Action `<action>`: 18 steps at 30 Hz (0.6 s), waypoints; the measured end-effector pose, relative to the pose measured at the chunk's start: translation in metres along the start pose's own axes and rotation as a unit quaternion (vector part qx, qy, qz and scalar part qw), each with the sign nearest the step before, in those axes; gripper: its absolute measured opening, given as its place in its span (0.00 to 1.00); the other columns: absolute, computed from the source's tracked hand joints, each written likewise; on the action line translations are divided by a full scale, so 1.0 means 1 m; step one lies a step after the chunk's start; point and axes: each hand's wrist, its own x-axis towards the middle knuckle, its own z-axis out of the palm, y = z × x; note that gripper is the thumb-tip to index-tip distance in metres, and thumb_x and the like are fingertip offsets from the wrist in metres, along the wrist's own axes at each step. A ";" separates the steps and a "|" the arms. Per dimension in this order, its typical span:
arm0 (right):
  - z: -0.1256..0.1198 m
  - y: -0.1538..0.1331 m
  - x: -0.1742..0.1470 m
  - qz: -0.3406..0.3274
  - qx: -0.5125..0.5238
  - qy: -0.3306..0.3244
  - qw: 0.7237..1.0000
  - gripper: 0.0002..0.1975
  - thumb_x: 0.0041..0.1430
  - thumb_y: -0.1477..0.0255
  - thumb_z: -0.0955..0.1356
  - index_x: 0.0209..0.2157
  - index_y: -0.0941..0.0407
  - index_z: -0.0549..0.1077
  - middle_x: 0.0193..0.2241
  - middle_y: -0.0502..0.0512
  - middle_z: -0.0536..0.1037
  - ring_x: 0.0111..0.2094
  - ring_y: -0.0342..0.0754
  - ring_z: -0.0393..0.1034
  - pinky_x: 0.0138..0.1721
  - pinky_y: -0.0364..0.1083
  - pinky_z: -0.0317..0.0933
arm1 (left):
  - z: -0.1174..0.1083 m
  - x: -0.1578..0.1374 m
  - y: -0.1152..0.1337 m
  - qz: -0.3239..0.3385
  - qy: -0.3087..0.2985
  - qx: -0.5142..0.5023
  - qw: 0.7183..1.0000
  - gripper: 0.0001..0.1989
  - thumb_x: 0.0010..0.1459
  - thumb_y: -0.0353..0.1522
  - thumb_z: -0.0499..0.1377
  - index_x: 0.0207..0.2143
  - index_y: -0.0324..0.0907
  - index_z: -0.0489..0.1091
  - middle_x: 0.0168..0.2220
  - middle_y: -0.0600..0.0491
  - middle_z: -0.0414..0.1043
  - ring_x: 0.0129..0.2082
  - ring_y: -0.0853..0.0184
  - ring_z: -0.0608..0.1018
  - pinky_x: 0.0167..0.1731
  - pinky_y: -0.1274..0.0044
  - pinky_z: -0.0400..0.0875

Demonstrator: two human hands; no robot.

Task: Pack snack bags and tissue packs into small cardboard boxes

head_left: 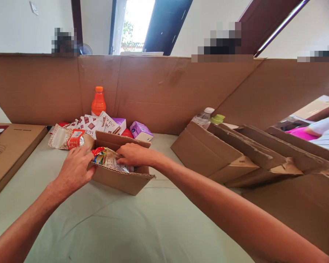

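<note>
A small cardboard box (117, 179) stands with its top open on the pale green cloth. Inside lies a shiny food packet (113, 160), red, yellow and blue at its left end and clear with printed text further right. My left hand (78, 164) is curled at the box's left end, its fingers over the edge beside the packet's colourful end. From the right, my right hand (134, 155) reaches over the rim, fingers bent down and closed on the packet's clear part. Its fingertips are partly hidden. Just beyond my left hand lies a clear pouch with a red label (76, 138).
Behind the box are white printed sachets (90, 124), purple packs (139, 129) and an orange drink bottle (98, 102). A tall cardboard screen (153, 91) closes off the back. Several cardboard boxes (208, 149) stand at right; a flat carton (16, 153) lies at left. People are beyond.
</note>
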 end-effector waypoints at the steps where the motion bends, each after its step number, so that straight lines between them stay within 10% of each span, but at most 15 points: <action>1: -0.005 -0.001 -0.006 0.005 0.002 0.023 1.000 0.11 0.63 0.69 0.68 0.44 0.57 0.81 0.44 0.64 0.83 0.46 0.57 0.77 0.39 0.47 0.64 | 0.000 -0.004 0.000 0.004 0.015 -0.001 1.000 0.06 0.55 0.26 0.59 0.36 0.39 0.76 0.55 0.37 0.73 0.52 0.46 0.76 0.51 0.55 0.73; 5: -0.019 -0.002 -0.023 0.009 0.037 0.141 0.989 0.18 0.67 0.73 0.63 0.55 0.55 0.76 0.52 0.62 0.80 0.52 0.56 0.74 0.47 0.49 0.63 | 0.006 -0.025 0.001 0.035 0.118 -0.029 0.992 0.09 0.58 0.25 0.57 0.39 0.38 0.75 0.61 0.34 0.67 0.61 0.46 0.71 0.58 0.53 0.68; 12: 0.007 -0.001 0.022 -0.096 0.072 -0.034 0.992 0.17 0.55 0.81 0.69 0.43 0.53 0.83 0.41 0.56 0.84 0.43 0.52 0.78 0.39 0.43 0.63 | 0.018 -0.027 -0.004 0.063 0.175 -0.089 0.979 0.13 0.62 0.22 0.52 0.43 0.42 0.74 0.46 0.46 0.81 0.52 0.55 0.79 0.54 0.58 0.72; 18: 0.006 -0.008 -0.002 -0.141 0.177 0.037 0.973 0.19 0.61 0.79 0.65 0.49 0.54 0.81 0.49 0.54 0.83 0.48 0.48 0.76 0.49 0.43 0.65 | 0.007 -0.042 0.006 0.090 0.164 -0.097 0.978 0.12 0.65 0.23 0.52 0.41 0.44 0.73 0.38 0.51 0.82 0.42 0.62 0.83 0.55 0.62 0.71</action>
